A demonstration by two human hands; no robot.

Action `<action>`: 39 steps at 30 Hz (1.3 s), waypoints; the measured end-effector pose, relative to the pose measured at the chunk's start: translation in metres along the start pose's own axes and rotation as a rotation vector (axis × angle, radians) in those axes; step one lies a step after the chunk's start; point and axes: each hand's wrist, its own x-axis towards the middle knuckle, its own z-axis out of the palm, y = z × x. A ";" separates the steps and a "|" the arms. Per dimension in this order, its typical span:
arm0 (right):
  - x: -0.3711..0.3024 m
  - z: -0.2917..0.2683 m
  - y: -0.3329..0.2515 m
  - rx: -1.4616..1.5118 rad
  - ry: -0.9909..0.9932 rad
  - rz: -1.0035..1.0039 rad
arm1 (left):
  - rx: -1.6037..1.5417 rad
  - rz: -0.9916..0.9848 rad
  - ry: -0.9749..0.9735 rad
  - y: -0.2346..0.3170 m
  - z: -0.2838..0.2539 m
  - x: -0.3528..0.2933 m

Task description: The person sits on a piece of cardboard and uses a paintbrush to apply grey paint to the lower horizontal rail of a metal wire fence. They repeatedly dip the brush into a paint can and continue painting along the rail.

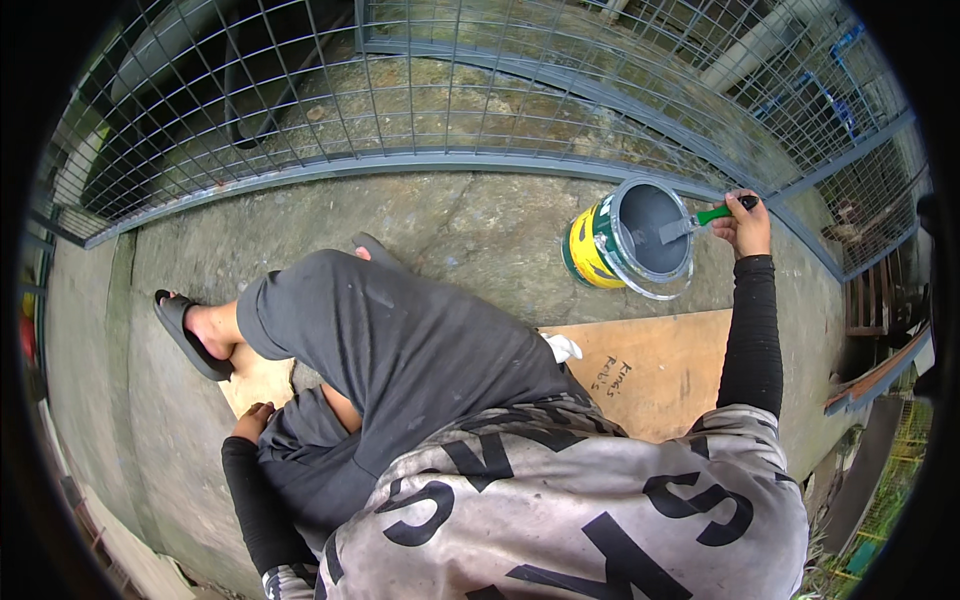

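Note:
My right hand (742, 226) is closed on the green and black handle of a putty knife (712, 214). Its flat metal blade reaches over the open mouth of a paint bucket (597, 250), where grey paint (648, 243) coats the inside. The yellow and green bucket stands tilted toward me on the concrete, with a pale ring round its rim. Far from it, my left hand (254, 421) rests beside my bent leg in grey trousers (390, 330); its fingers are small and partly hidden, so their state is unclear.
A grey metal mesh panel (430, 160) stands along the far side, close behind the bucket. Beneath me lies a plywood sheet (650, 370) with handwriting, on a stained concrete floor (450, 220). Something white and crumpled (563, 347) sits by my hip. Wooden slats (868, 300) are at the right.

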 end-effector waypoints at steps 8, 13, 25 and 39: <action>0.018 -0.002 -0.007 0.276 0.004 -0.036 | -0.044 -0.035 0.012 -0.006 0.007 0.007; 0.038 -0.001 0.004 0.654 0.006 0.077 | -0.100 -0.092 -0.007 0.004 0.004 0.007; 0.023 0.190 -0.014 1.306 -0.329 0.241 | -0.334 -0.369 -0.039 0.041 -0.015 -0.004; -0.062 0.480 0.009 1.203 -0.763 0.702 | -0.461 -0.490 -0.108 0.045 -0.029 0.012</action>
